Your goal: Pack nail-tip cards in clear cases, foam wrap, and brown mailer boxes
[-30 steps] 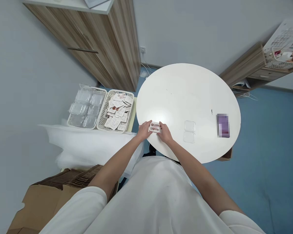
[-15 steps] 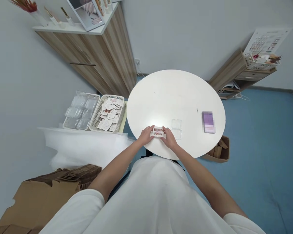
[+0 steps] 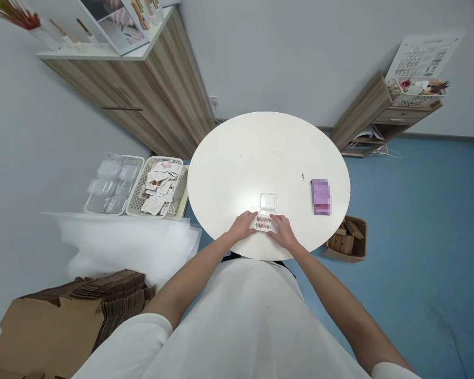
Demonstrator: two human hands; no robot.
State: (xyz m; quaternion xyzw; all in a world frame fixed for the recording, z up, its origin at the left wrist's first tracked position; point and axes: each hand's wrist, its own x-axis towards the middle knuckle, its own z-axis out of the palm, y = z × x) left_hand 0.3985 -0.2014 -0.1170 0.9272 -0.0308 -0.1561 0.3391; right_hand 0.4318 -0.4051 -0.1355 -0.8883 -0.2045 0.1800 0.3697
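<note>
A small tray of reddish press-on nails [image 3: 263,222] sits in or just over the lower half of an open clear plastic case [image 3: 268,200]; I cannot tell whether it rests fully inside. The case's lid is folded back, away from my body. My left hand [image 3: 243,226] grips the nail tray's left edge between thumb and fingers. On the opposite edge, the thumb and fingers of my right hand [image 3: 283,231] are closed round the tray, close to the case's rim.
The white oval table [image 3: 229,163] bears a blurred purple packet [image 3: 321,197] at right. Left of it stand a basket of printed cards [image 3: 158,184] and a basket of clear cases [image 3: 114,184]. A carton of small boxes [image 3: 345,242] is on the floor at right.
Both hands have brought the nail tray from the left of the open case to its lower half. The head view has shifted slightly.
</note>
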